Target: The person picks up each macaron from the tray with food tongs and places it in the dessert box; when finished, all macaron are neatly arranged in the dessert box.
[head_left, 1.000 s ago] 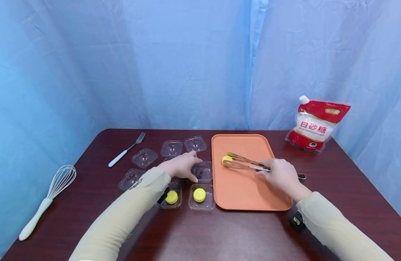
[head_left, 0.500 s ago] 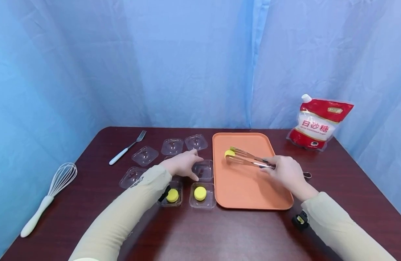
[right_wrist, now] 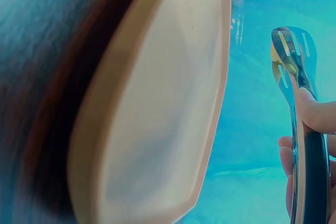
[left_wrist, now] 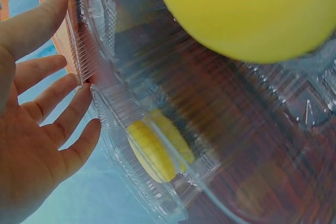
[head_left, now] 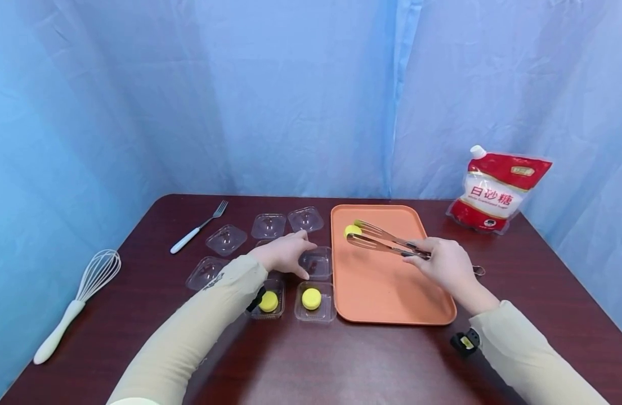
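Note:
My right hand (head_left: 444, 267) grips slotted metal serving tongs (head_left: 386, 245) with dark handles. Between the tong heads sits a yellow macaron (head_left: 352, 231), over the upper left of the orange tray (head_left: 376, 292); in the right wrist view the tong heads partly hide it. My left hand (head_left: 289, 253) reaches over an uncovered clear plastic box (head_left: 318, 263) left of the tray, thumb and fingers spread at its edges. The left wrist view shows its fingers (left_wrist: 79, 106) fairly straight beside the clear plastic. Nearer the front, two boxes each hold a yellow macaron (head_left: 311, 298) (head_left: 268, 302).
Several clear domed lids (head_left: 268, 226) lie behind and left of the boxes. A fork (head_left: 199, 226) and a white whisk (head_left: 83, 298) lie on the left. A red and white sugar pouch (head_left: 495, 194) stands at the back right. Blue curtain (head_left: 300, 101) hangs behind the table.
The tongs and the macaron between their heads have shifted toward the back of the tray. My left hand has stayed at the same box.

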A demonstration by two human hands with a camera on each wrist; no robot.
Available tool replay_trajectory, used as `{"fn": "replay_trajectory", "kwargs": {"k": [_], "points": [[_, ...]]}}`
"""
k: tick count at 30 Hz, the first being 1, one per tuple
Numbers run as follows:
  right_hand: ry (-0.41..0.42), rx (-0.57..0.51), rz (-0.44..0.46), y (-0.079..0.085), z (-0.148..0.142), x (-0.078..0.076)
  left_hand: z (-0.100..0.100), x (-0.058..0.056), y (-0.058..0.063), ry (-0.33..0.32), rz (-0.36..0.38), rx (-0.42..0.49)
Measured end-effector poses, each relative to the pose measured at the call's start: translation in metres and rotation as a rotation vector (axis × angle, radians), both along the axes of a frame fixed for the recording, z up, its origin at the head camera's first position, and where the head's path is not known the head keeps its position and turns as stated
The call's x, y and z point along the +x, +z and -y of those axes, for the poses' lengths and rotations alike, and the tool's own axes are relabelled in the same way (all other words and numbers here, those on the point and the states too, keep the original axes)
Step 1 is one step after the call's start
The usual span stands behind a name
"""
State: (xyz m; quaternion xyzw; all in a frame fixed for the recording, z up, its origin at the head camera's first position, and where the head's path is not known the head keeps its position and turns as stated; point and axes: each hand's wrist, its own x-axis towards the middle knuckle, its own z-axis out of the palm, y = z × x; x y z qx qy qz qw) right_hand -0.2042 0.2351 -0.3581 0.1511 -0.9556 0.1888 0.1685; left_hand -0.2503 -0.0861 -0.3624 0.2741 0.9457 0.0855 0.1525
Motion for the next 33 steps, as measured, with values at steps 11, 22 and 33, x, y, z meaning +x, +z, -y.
{"fn": "replay_trajectory", "kwargs": {"k": [11, 22, 33], "points": [[0.056, -0.035, -0.025, -0.004, 0.012, 0.004, -0.002, 0.0, 0.001, 0.006, 0.007, -0.015], [0.123, -0.014, -0.082, -0.008, 0.026, 0.007, -0.001, -0.001, -0.001, 0.009, 0.01, -0.015], [0.159, 0.029, -0.072, -0.01, 0.04, 0.011, 0.0, -0.001, -0.003, 0.008, -0.002, -0.006]]}}
